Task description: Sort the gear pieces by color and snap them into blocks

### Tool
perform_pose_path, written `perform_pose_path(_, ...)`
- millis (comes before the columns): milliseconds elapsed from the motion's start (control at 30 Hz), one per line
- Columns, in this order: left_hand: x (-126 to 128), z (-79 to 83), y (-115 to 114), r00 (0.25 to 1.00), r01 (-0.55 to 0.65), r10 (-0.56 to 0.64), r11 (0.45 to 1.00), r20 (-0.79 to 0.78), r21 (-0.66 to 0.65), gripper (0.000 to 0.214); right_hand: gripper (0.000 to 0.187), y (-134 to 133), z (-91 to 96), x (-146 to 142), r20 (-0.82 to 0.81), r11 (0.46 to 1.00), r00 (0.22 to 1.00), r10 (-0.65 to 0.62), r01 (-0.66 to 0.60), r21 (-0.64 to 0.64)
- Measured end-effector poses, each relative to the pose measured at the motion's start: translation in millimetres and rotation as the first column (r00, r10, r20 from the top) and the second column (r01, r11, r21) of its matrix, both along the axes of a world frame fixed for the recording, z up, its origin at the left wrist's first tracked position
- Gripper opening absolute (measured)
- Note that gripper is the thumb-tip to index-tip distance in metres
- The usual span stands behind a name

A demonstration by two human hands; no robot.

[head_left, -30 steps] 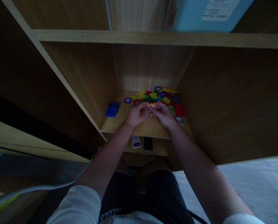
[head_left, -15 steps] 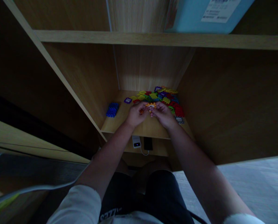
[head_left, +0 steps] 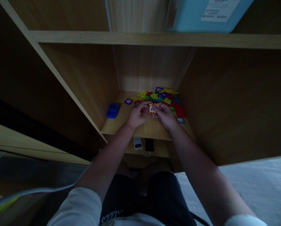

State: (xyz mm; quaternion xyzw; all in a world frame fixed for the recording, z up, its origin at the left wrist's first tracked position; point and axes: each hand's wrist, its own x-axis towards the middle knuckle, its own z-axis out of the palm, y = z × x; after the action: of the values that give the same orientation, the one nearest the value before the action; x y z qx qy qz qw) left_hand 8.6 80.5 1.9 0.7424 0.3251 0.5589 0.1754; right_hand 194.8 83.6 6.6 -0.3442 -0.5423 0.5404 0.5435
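Note:
In front of the heap, my right hand (head_left: 165, 115) pinches an orange square interlocking tile (head_left: 152, 108) with a white printed face turned up toward me. My left hand (head_left: 137, 115) is curled at the tile's left side, its fingertips close to the tile's upper edge. Something orange-red shows between the thumb and fingers of that hand, mostly hidden. Just behind both hands lies a loose heap of coloured tiles (head_left: 168, 101) in yellow, red, green and purple. A lone purple tile (head_left: 128, 101) rests left of the heap.
A stack of blue tiles (head_left: 112, 111) stands at the shelf's left. Grey tiles (head_left: 181, 120) lie at the right. Below are a white power bank (head_left: 137, 143) and a black phone (head_left: 149, 144), joined by a cable. Overhead, a light-blue bin (head_left: 206, 18) sits on the upper shelf board (head_left: 140, 38).
The orange tile has been tilted from nearly edge-on so its printed face now shows. Both hands stay in almost the same place, and the view has shifted slightly.

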Motion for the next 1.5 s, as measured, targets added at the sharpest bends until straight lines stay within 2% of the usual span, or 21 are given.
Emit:
perform_pose_path(167,0.1,0.0,-1.2,1.000,-0.009,0.008,1.000,-0.007,-0.006,0.026,0.049,2.7,-2.4,2.7,0.043,1.000,0.999,-0.008,0.008,0.013)
perform_pose_path(300,0.1,0.5,-0.8,1.000,0.014,-0.014,1.000,-0.024,-0.006,0.025,0.046,4.3,-5.3,5.9,0.017,1.000,1.000,0.014,-0.014,-0.022)
perform_pose_path(533,-1.2,2.9,-2.3,0.999,-0.017,0.018,0.999,-0.049,0.036,0.025,0.048,2.8,-6.4,5.6,-0.004,0.997,0.998,0.055,-0.055,-0.055)
perform_pose_path(767,0.7,1.6,-0.3,1.000,-0.011,0.010,0.999,0.014,0.035,0.023,0.053,1.5,0.2,-1.2,0.033,0.992,0.998,-0.054,0.050,0.112)
perform_pose_path(900,2.0,0.4,1.7,0.997,0.031,-0.030,1.000,0.077,-0.006,0.024,0.061,1.5,2.5,-3.3,-0.002,0.988,0.998,-0.069,0.068,0.141)
perform_pose_path(1033,2.1,-1.0,4.5,0.996,-0.003,0.005,1.000,0.090,-0.030,0.028,0.063,1.2,-0.4,-3.6,-0.024,0.978,0.996,-0.087,0.090,0.187)
perform_pose_path(1200,1.5,-3.8,7.5,0.989,0.001,0.001,1.000,0.149,-0.012,0.027,0.045,0.6,-7.4,-1.1,0.104,0.912,0.964,-0.243,0.191,0.363)
perform_pose_path(1333,1.9,-6.5,9.6,0.979,0.022,-0.011,0.998,0.202,-0.054,0.026,0.034,0.6,-9.0,2.2,0.211,0.806,0.897,-0.390,0.221,0.549)
perform_pose_path(1400,2.2,-6.9,10.1,0.977,0.019,-0.006,0.998,0.212,-0.059,0.027,0.029,0.7,-8.8,3.3,0.233,0.765,0.876,-0.422,0.206,0.610)
perform_pose_path(1500,2.3,-6.1,9.9,0.976,0.015,-0.002,0.998,0.216,-0.058,0.028,0.026,0.7,-8.5,4.0,0.250,0.755,0.873,-0.419,0.182,0.629)
